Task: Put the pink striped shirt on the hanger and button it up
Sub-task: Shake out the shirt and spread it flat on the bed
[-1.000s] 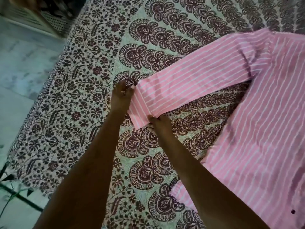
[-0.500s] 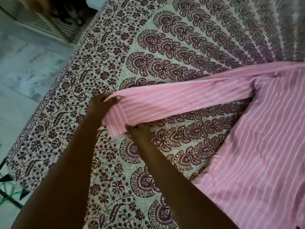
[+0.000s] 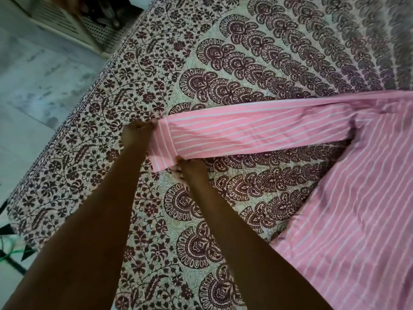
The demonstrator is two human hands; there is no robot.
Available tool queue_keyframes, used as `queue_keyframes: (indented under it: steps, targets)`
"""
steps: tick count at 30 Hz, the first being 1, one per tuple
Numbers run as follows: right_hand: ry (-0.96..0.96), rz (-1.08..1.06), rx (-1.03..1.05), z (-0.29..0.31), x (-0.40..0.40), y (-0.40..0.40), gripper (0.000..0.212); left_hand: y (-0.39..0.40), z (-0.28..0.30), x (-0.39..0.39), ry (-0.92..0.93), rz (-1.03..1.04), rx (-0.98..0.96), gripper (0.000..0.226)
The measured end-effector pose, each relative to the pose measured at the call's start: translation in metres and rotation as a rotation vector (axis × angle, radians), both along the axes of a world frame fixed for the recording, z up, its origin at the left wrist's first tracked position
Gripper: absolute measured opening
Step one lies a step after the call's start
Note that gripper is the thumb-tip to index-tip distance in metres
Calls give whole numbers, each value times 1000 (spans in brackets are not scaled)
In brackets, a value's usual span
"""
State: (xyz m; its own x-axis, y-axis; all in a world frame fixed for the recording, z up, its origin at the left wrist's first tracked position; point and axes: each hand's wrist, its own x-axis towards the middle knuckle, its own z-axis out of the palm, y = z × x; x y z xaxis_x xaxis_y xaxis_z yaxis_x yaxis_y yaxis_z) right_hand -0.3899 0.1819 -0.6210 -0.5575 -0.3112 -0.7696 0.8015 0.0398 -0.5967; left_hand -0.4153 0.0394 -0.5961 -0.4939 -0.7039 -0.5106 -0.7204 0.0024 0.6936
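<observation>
Pinching the cuff [image 3: 162, 148] of the pink striped shirt [image 3: 348, 220] with my left hand [image 3: 136, 136] and right hand [image 3: 190, 170], sleeve taut over the bedspread [image 3: 245, 63]. No hanger visible; hanging and buttoning remain.

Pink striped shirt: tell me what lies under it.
The pink striped shirt lies on a patterned bedspread, which shows all around it. Both hands, left and right, pinch the sleeve cuff. Anything beneath the shirt's body is covered; no hanger shows.
</observation>
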Motion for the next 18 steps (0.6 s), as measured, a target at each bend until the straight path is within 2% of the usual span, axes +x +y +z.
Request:
queue_keyframes:
  steps: [2, 4, 6, 8, 11, 14, 16, 18]
  targets:
    - [5, 77, 92, -4, -5, 9, 19, 1, -11, 0, -112, -136, -267, 39]
    - [145, 168, 218, -7, -9, 30, 23, 6, -17, -1, -168, -195, -459, 47]
    - [359, 163, 378, -3, -17, 59, 21, 20, -16, -2, -126, -219, -651, 46]
    - [548, 74, 423, 1, -28, 90, 16, 40, -12, -8, -41, -272, -760, 38]
    - [795, -78, 509, 6, -60, 137, 19, 73, -16, -35, 70, -467, -809, 29]
    - [984, -272, 689, 9, -105, 186, 25, 109, -17, -72, 221, -646, -720, 31]
    - [1044, -346, 904, 12, -134, 222, 25, 138, -16, -97, 322, -708, -633, 27]
    - [1024, -389, 1031, 16, -156, 253, 36, 167, -16, -115, 389, -842, -600, 30]
